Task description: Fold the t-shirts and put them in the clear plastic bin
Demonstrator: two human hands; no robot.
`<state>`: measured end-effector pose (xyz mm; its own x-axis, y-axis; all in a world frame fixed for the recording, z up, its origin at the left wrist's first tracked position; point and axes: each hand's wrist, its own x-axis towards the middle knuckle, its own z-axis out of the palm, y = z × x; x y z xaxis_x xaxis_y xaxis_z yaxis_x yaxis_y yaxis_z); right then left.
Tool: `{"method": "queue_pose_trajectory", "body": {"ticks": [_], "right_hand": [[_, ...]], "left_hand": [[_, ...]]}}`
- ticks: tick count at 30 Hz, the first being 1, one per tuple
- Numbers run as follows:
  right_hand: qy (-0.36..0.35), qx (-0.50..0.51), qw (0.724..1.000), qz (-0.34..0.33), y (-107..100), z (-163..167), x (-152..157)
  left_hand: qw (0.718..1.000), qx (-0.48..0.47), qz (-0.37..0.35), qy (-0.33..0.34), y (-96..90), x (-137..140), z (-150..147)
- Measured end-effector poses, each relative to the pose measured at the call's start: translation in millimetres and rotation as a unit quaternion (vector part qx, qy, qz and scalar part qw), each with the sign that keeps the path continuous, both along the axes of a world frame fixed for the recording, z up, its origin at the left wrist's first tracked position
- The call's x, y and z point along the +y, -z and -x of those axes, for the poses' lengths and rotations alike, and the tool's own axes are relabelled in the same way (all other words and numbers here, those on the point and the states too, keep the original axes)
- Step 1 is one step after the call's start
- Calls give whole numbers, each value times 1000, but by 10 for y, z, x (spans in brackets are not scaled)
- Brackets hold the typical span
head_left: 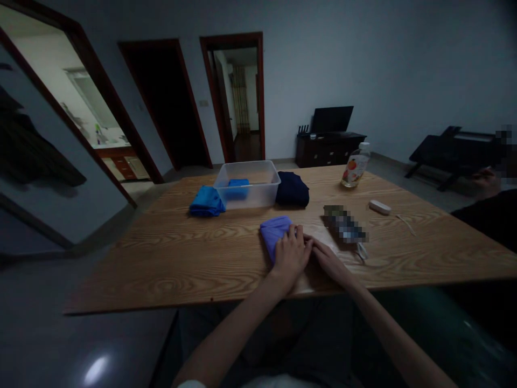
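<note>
A folded purple cloth (272, 233), which looks like a garment, lies on the table near its front edge. Across its right part rests my left hand (291, 250), palm down with the fingers stretched forward and a little apart. My right hand (323, 255) meets it at the cloth's right side, fingers extended, the tips partly hidden by the left hand. Behind them stands a clear plastic box (250, 196) with a folded blue cloth (238, 188) in it. Another folded blue cloth (207, 201) sits left of the box, and a folded navy cloth (293, 189) touches its right side.
On the right of the wooden table (173, 269) lie a blurred-out phone-like object (345, 223) and a small white device (379, 207) with a cord. A juice bottle (355, 167) stands farther back. Another person's dark sleeve (484, 213) shows at the right edge.
</note>
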<state>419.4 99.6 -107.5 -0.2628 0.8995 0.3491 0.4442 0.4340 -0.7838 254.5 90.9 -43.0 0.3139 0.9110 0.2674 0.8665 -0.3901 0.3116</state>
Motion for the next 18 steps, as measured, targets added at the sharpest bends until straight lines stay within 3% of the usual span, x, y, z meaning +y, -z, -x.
{"method": "queue_pose_trajectory", "body": {"ticks": [3, 6, 9, 12, 15, 18], "right_hand": [[-1, 40, 999, 35, -115, -49, 180], [0, 19, 999, 41, -179, 54, 398], [-26, -81, 996, -29, -134, 199, 615], [-74, -224, 968, -89, -6, 252, 774], [-76, -308, 942, -114, 66, 207, 831], [-46, -337, 927, -161, -17, 144, 750]], "left_hand": [[998, -42, -32, 28, 78, -120, 202], [996, -38, -42, 62, 209, -234, 437], [993, -1, -25, 115, 383, -273, 573], [993, -20, -5, 118, 512, -255, 599], [990, -81, 16, 116, 522, -220, 671], [979, -100, 51, 169, 428, -183, 914]]}}
